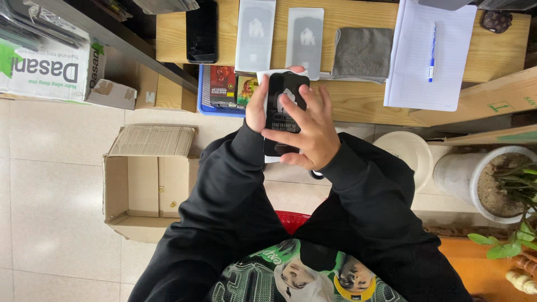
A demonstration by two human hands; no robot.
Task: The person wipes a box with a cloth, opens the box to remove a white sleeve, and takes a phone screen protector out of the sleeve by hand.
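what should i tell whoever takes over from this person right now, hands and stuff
Left hand: grips the left edge of a black phone held upright over the floor, in front of the desk.
Right hand: fingers spread across the phone's front, pressing on it.
A white sheet shows behind the phone's edges.
On the desk: another black phone, two grey screen protectors side by side, a grey cloth, a notepad with a blue pen.
Open cardboard box on the floor to the left.
Done: phone is in both hands. The two protectors on the desk lie untouched.
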